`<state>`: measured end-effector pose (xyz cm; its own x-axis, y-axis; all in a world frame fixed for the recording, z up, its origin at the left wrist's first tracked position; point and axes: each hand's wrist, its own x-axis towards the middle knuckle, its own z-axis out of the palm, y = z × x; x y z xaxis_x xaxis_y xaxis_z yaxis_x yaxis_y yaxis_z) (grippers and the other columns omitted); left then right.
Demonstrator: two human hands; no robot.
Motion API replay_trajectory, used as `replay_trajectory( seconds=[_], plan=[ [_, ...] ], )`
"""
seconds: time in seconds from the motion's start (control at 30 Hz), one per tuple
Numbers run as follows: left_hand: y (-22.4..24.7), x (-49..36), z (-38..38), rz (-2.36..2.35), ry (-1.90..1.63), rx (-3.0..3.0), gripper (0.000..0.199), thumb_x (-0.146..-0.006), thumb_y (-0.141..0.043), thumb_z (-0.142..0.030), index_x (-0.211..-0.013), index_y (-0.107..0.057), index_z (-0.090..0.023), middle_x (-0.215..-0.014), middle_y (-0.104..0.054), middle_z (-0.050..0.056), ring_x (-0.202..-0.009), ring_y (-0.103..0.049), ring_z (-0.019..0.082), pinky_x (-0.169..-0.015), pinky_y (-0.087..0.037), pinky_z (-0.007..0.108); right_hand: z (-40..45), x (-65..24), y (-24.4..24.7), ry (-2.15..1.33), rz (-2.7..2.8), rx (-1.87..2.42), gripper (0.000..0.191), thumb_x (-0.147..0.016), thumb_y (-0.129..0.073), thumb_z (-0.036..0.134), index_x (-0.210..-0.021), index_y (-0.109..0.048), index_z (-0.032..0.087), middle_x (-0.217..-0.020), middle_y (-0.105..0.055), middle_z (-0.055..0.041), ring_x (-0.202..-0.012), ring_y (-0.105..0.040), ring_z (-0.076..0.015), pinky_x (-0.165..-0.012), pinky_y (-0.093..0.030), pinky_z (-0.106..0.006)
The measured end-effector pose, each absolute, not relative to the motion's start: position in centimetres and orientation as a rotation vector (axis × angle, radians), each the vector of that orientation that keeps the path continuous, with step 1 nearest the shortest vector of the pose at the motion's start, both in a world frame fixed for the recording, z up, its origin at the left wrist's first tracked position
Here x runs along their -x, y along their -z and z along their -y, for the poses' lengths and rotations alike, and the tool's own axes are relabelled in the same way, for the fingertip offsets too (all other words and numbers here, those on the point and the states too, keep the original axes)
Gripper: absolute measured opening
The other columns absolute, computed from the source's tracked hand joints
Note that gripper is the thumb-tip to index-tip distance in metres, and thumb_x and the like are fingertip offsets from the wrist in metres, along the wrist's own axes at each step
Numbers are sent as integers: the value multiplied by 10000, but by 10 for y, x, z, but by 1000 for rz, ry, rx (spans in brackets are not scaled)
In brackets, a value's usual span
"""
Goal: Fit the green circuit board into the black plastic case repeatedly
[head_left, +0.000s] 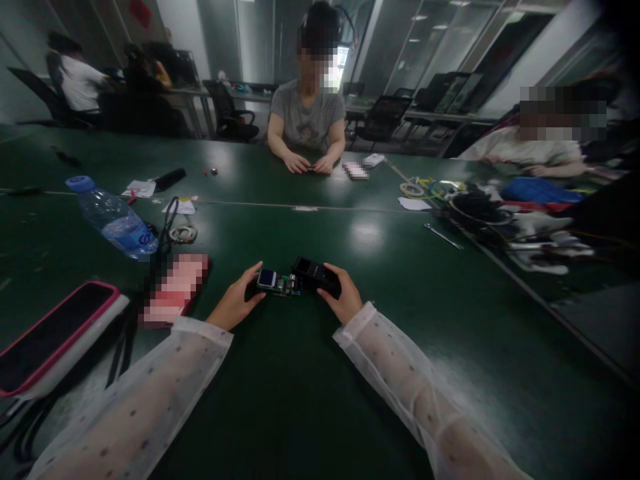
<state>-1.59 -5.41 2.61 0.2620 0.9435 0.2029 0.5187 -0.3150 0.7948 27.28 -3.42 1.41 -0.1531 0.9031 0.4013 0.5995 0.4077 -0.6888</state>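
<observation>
Near the middle of the green table [300,373], my left hand [241,295] grips the left end of a small circuit board [285,285] with a little screen. The board's right end meets or overlaps the left end of a black case [311,272]; whether they are joined I cannot tell. Fingers and thumb of my right hand [345,293] are closed around the right end of that case. Both items are held just above or on the tabletop.
At left are a water bottle [117,223], a pink phone [177,287], a red-edged device [60,337] and black straps. Cables [475,203] and a wrench [443,237] lie at right. Across the table sits a person [307,117], another at far right.
</observation>
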Motion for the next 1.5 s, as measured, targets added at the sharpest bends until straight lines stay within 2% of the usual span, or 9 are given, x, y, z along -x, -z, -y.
replay_trajectory(
  seconds=[0.17, 0.4, 0.53, 0.73, 0.97, 1.27, 1.5],
  plan=[
    [-26, 16, 54, -1318, -926, -1971, 658, -850, -567, -212, -1436, -270, -254, -1313, -537, 93, -1234, -507, 242, -1055, -377, 478, 36, -272, -17, -413, 1848, 1284, 594, -751, -659, 202, -1295, -422, 228, -1189, -509, -98, -1137, -506, -268, -993, -423, -482],
    [-23, 18, 53, -1314, -946, -1979, 661, -847, -580, -215, -1432, -276, -262, -1315, -533, 91, -1235, -505, 239, -1053, -380, 483, 36, -273, -13, -401, 1862, 1328, 532, -777, -632, 207, -1276, -446, 235, -1159, -533, -96, -1110, -513, -272, -966, -436, -491],
    [-22, 18, 52, -1325, -940, -1971, 651, -847, -580, -221, -1426, -285, -252, -1312, -541, 97, -1234, -507, 241, -1047, -382, 494, 37, -273, -14, -362, 1732, 1353, 522, -784, -643, 284, -1262, -448, 208, -1157, -551, -114, -1091, -544, -284, -950, -447, -504],
    [-23, 15, 53, -1349, -920, -1966, 654, -846, -584, -234, -1425, -281, -258, -1317, -552, 87, -1237, -512, 240, -1045, -392, 492, 44, -265, -23, -355, 1555, 1237, 579, -807, -633, 373, -1308, -397, 201, -1220, -516, -130, -1123, -542, -269, -961, -469, -466],
    [-28, 9, 54, -1395, -908, -1975, 661, -840, -603, -258, -1419, -283, -262, -1270, -592, 85, -1202, -545, 246, -1025, -416, 476, 52, -237, -29, -421, 1682, 1141, 550, -832, -610, 316, -1322, -382, 214, -1220, -511, -122, -1147, -527, -259, -977, -464, -458],
    [-20, 13, 52, -1278, -984, -1919, 783, -785, -656, -231, -1432, -215, -235, -1351, -512, 133, -1266, -481, 245, -1060, -357, 494, 50, -220, -30, -402, 1871, 1053, 526, -842, -589, 306, -1319, -376, 243, -1188, -506, -108, -1135, -522, -268, -968, -462, -480],
    [-17, 13, 52, -1294, -1006, -1953, 815, -757, -690, -254, -1430, -231, -234, -1370, -471, 134, -1266, -471, 266, -1055, -366, 488, 49, -219, -26, -414, 1986, 1004, 567, -833, -579, 201, -1344, -343, 273, -1230, -477, -98, -1184, -489, -256, -1003, -441, -487]
  ],
)
